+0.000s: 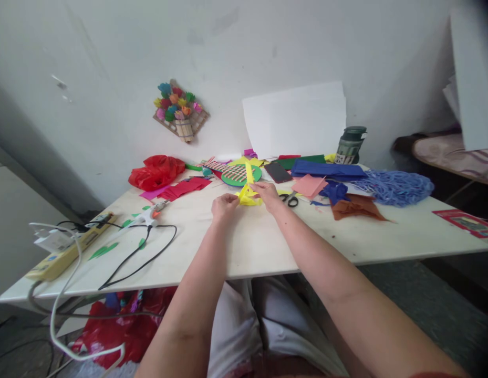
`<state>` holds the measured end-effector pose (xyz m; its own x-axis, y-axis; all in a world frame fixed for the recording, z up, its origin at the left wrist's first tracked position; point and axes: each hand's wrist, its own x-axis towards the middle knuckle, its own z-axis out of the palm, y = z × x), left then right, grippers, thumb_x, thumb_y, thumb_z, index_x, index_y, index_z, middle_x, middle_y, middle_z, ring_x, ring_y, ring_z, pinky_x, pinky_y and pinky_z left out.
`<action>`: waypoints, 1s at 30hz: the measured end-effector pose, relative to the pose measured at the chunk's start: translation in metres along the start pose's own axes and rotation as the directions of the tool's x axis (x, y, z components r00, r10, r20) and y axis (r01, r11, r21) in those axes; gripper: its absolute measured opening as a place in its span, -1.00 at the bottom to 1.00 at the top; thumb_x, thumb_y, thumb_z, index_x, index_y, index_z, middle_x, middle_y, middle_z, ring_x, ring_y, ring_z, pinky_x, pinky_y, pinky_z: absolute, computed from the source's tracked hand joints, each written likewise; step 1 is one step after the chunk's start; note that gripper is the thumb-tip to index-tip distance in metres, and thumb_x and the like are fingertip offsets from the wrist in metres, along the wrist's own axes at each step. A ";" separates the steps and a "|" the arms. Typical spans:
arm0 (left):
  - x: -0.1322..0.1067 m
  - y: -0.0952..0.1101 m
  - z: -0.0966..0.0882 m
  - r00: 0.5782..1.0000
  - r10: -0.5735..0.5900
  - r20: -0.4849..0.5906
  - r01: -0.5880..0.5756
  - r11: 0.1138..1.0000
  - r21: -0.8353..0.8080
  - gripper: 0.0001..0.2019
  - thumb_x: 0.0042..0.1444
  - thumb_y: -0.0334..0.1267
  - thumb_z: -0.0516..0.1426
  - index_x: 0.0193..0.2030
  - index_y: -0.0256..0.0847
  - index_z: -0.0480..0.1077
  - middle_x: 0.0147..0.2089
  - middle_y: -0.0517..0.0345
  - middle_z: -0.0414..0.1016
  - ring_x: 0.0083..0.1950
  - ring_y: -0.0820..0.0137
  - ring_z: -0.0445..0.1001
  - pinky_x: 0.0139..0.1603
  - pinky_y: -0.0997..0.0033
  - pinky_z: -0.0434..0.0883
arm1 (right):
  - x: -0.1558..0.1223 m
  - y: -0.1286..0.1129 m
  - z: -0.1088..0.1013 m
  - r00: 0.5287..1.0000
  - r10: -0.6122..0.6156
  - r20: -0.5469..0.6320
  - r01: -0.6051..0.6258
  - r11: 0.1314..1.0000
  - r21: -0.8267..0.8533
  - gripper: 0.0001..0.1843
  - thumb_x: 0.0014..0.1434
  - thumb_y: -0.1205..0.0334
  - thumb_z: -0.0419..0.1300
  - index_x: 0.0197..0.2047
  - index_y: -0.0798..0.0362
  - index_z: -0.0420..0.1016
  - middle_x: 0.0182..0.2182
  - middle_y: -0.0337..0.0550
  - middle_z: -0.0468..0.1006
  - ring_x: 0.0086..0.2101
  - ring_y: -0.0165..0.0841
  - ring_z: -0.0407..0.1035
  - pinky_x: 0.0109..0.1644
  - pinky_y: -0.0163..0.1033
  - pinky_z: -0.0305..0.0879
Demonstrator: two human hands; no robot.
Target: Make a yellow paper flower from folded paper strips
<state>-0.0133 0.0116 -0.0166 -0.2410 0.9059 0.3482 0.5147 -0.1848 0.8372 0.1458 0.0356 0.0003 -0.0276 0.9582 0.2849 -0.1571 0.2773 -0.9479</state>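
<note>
Cream-yellow plastic forms the power strip [80,249] lying along the left end of the white table [263,247], with a white charger [52,240] plugged into it. Just right of it lie green paper leaves [103,251] and a white glue gun [147,216], whose black cord [169,242] loops toward the table's front edge. Behind these sit a crumpled red plastic bag [157,172] and some red sheets [185,188]; above, on the wall, hangs an ornament of colourful flowers [178,108].

Near the middle, the person's left hand [225,207] has thumb and fingers drawn together on the left edge of the yellow paper [247,198]. This paper lies between the two hands, just right of the left one and just left of the right one, with one strip sticking up. Behind it rests a green disc [229,181] crossed by striped sticks [238,170]. The right hand [266,195] pinches the yellow paper from the other side.

Farther right come a dark phone [278,172], black-handled scissors [292,201] just beside the right hand, salmon paper [309,186], folded blue paper [326,169], a green bottle [350,147] standing upright behind it, brown paper [356,208], a heap of blue cord [399,188] and, at the right end, a red card [466,222].
</note>
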 end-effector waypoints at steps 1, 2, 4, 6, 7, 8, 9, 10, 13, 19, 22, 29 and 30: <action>-0.001 0.001 0.000 1.000 0.002 0.011 -0.002 1.000 0.001 -0.85 -0.24 -0.20 0.21 -0.45 -0.13 0.49 -0.45 0.13 0.51 -0.36 0.31 0.44 -0.34 0.41 0.28 | 0.001 0.001 0.000 1.000 0.006 -0.008 -0.006 1.000 0.007 -0.65 -0.19 0.07 0.25 -0.37 0.16 0.52 -0.46 -0.18 0.48 -0.44 -0.47 0.33 -0.46 -0.40 0.31; -0.001 0.003 0.000 1.000 0.002 0.026 -0.002 1.000 -0.002 -0.84 -0.24 -0.22 0.21 -0.42 -0.13 0.48 -0.45 0.13 0.51 -0.36 0.31 0.44 -0.33 0.41 0.28 | 0.001 0.002 0.000 1.000 0.013 -0.015 -0.013 1.000 0.010 -0.65 -0.20 0.07 0.25 -0.37 0.17 0.52 -0.48 -0.19 0.47 -0.46 -0.48 0.32 -0.47 -0.40 0.31; -0.002 0.005 0.000 0.998 -0.001 0.067 0.001 1.000 -0.006 -0.78 -0.23 -0.25 0.20 -0.34 -0.14 0.47 -0.43 0.13 0.52 -0.34 0.32 0.45 -0.32 0.43 0.30 | 0.001 0.003 0.000 1.000 0.022 -0.018 -0.022 1.000 0.003 -0.63 -0.21 0.06 0.26 -0.37 0.18 0.53 -0.51 -0.20 0.46 -0.49 -0.49 0.31 -0.50 -0.41 0.29; -0.003 0.007 -0.001 0.993 0.002 0.120 -0.002 1.000 -0.003 -0.71 -0.21 -0.26 0.17 -0.25 -0.16 0.46 -0.40 0.13 0.52 -0.33 0.34 0.45 -0.31 0.44 0.31 | 0.000 0.002 0.001 1.000 0.024 0.005 -0.024 0.999 -0.026 -0.63 -0.22 0.05 0.26 -0.39 0.17 0.53 -0.52 -0.20 0.46 -0.51 -0.49 0.29 -0.53 -0.41 0.26; -0.003 0.007 -0.001 0.989 0.004 0.145 -0.004 1.000 -0.003 -0.69 -0.20 -0.26 0.16 -0.22 -0.18 0.45 -0.38 0.12 0.53 -0.33 0.35 0.45 -0.31 0.45 0.31 | -0.001 0.001 0.002 0.999 0.023 0.026 -0.022 0.999 -0.046 -0.64 -0.21 0.05 0.26 -0.40 0.17 0.53 -0.54 -0.21 0.46 -0.52 -0.50 0.28 -0.54 -0.42 0.24; -0.004 0.008 -0.001 0.986 0.008 0.166 -0.007 1.000 -0.009 -0.67 -0.19 -0.26 0.14 -0.20 -0.20 0.45 -0.37 0.11 0.53 -0.33 0.36 0.45 -0.32 0.46 0.31 | -0.002 0.000 0.002 0.999 0.021 0.048 -0.017 0.998 -0.066 -0.65 -0.21 0.05 0.26 -0.41 0.17 0.54 -0.55 -0.21 0.45 -0.53 -0.50 0.27 -0.55 -0.42 0.22; -0.004 0.009 -0.001 0.983 0.013 0.183 -0.009 1.000 -0.021 -0.67 -0.19 -0.26 0.13 -0.20 -0.22 0.45 -0.35 0.10 0.53 -0.33 0.36 0.45 -0.33 0.47 0.31 | -0.003 -0.002 0.002 0.997 0.017 0.070 -0.011 0.996 -0.086 -0.66 -0.21 0.06 0.26 -0.42 0.17 0.54 -0.57 -0.22 0.44 -0.54 -0.50 0.26 -0.56 -0.42 0.21; -0.005 0.010 -0.001 0.980 0.018 0.198 -0.011 0.999 -0.038 -0.67 -0.19 -0.27 0.12 -0.20 -0.24 0.46 -0.35 0.10 0.53 -0.33 0.37 0.45 -0.35 0.48 0.31 | -0.004 -0.003 0.003 0.996 0.015 0.090 -0.006 0.995 -0.104 -0.67 -0.21 0.06 0.26 -0.43 0.16 0.54 -0.58 -0.23 0.43 -0.55 -0.51 0.25 -0.56 -0.42 0.19; -0.008 0.014 -0.003 0.969 0.022 0.248 0.003 0.995 -0.097 -0.69 -0.20 -0.28 0.10 -0.26 -0.30 0.48 -0.38 0.09 0.52 -0.38 0.39 0.43 -0.42 0.52 0.29 | -0.007 -0.005 0.003 0.990 0.011 0.140 0.011 0.989 -0.149 -0.70 -0.20 0.07 0.25 -0.48 0.16 0.53 -0.62 -0.26 0.40 -0.58 -0.52 0.21 -0.57 -0.42 0.14; -0.012 0.022 -0.007 0.936 -0.032 0.349 0.108 0.974 -0.199 -0.74 -0.20 -0.32 0.05 -0.37 -0.34 0.48 -0.48 0.11 0.48 -0.50 0.45 0.36 -0.58 0.56 0.23 | -0.009 -0.004 0.004 0.972 -0.013 0.233 0.065 0.974 -0.218 -0.71 -0.18 0.06 0.21 -0.56 0.17 0.48 -0.68 -0.31 0.32 -0.61 -0.53 0.16 -0.56 -0.39 0.09; -0.012 0.021 -0.006 0.923 -0.085 0.375 0.182 0.955 -0.233 -0.80 -0.23 -0.34 0.07 -0.45 -0.34 0.46 -0.51 0.09 0.47 -0.53 0.43 0.37 -0.59 0.52 0.26 | -0.009 -0.003 0.005 0.971 -0.050 0.234 0.110 0.963 -0.247 -0.72 -0.17 0.07 0.20 -0.55 0.15 0.49 -0.59 -0.26 0.40 -0.54 -0.48 0.24 -0.50 -0.37 0.17; -0.006 0.013 -0.002 0.946 -0.168 0.278 0.300 0.781 -0.548 -0.84 -0.28 -0.35 0.14 -0.47 -0.36 0.43 -0.51 0.05 0.48 -0.51 0.42 0.42 -0.41 0.42 0.40 | 0.000 0.002 0.004 0.968 -0.233 0.089 0.249 0.906 -0.342 -0.76 -0.11 0.12 0.16 -0.48 0.13 0.51 -0.44 -0.18 0.48 -0.44 -0.41 0.33 -0.41 -0.33 0.27; -0.005 0.012 -0.002 0.946 -0.181 0.268 0.309 0.755 -0.578 -0.83 -0.28 -0.36 0.14 -0.46 -0.36 0.42 -0.50 0.05 0.48 -0.50 0.41 0.43 -0.39 0.40 0.41 | 0.001 0.003 0.004 0.968 -0.230 0.098 0.250 0.899 -0.359 -0.77 -0.11 0.13 0.16 -0.48 0.13 0.52 -0.48 -0.19 0.48 -0.45 -0.41 0.33 -0.41 -0.32 0.28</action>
<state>-0.0074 0.0038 -0.0078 -0.1005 0.9928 0.0644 -0.1616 -0.0802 0.9836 0.1410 0.0372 -0.0019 -0.0870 0.8570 0.5079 0.2061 0.5143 -0.8324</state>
